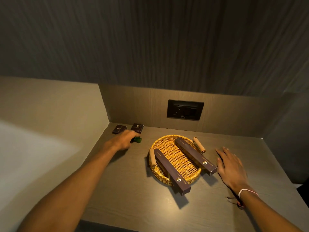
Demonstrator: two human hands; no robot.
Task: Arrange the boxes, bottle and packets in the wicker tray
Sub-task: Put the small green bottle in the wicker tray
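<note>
A round wicker tray [172, 148] with two wooden handles sits in the middle of the dark wooden counter. Two long brown boxes lie across it: one [172, 171] at the left, its near end sticking out over the rim, and one [195, 155] at the right, overhanging the right rim. My left hand [122, 139] reaches far left and closes around a small green bottle [138, 139] lying on the counter. Two small dark packets [119, 129] [137, 127] lie just behind it by the back wall. My right hand [229, 166] rests flat, fingers apart, beside the right box's end.
A black socket plate [185, 110] is set in the back panel above the tray. Walls close the counter [130, 190] at the back, left corner and right. A pale surface [25, 156] lies left of the counter. The front edge runs below my forearms.
</note>
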